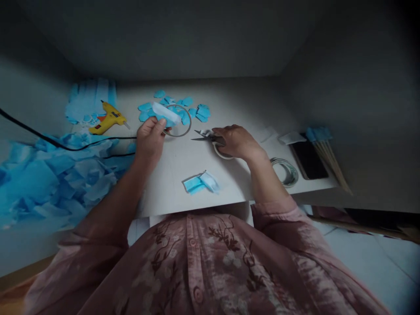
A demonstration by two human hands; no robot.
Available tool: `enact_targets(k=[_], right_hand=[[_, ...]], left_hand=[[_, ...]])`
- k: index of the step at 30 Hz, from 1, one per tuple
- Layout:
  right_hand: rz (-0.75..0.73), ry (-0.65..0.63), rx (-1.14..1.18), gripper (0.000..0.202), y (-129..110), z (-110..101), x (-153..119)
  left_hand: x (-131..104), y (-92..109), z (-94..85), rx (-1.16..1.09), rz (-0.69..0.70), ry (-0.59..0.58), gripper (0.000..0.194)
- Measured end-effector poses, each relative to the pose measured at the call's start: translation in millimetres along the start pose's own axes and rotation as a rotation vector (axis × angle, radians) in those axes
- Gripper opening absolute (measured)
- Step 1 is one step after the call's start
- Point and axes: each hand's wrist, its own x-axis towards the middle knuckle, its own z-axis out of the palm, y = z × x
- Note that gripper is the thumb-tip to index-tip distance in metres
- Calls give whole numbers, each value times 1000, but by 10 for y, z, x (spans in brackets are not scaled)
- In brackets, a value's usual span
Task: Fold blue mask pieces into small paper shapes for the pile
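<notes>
My left hand [151, 135] pinches a folded blue-and-white piece of face-mask fabric [168, 117] between thumb and fingers. A thin ring [189, 127] stands out to the right of these fingers; whether they also hold it I cannot tell. My right hand [233, 141] has its fingers curled over the handles of a pair of scissors [205, 137], whose blades are parted and point left. Beneath this hand shows the edge of a pale roll [225, 155]. Cut blue petal-like pieces [187, 101] lie behind my left hand. Nearer my body rests a blue-and-white scrap [200, 183].
A yellow glue gun [110, 120] with black cables [65, 146] lies at the left, by stacked masks [98, 96] and a heap of blue scraps [55, 179]. At right are a tape roll [285, 173], a phone [310, 159] and blue-topped sticks [330, 153]. Walls enclose the table [173, 175].
</notes>
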Motion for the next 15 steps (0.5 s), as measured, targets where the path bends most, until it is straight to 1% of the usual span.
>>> enact_targets(k=[2,4,7,9,11,13,15], right_hand=[[9,-16,-54,61,-33,-36,-24],[10,6,-46,55,-51,-61,-34],[30,107,29,40,-63,-78,3],[39,184,94,38,-74,-68,74],[27,229,152,37,-93,-34,176],[2,225,193,34,-120,20,288],[-19,188,206,32,-154,80,384]], left_hand=[[-30,-9,16,74,43,-21,33],[-48,-8,19,121,51,-19,29],[-54,9,15,174,40,14,28],[-49,22,13,201,34,44,29],[-42,28,13,214,35,63,29],[-36,25,14,216,31,70,29],[-33,16,14,208,22,72,30]])
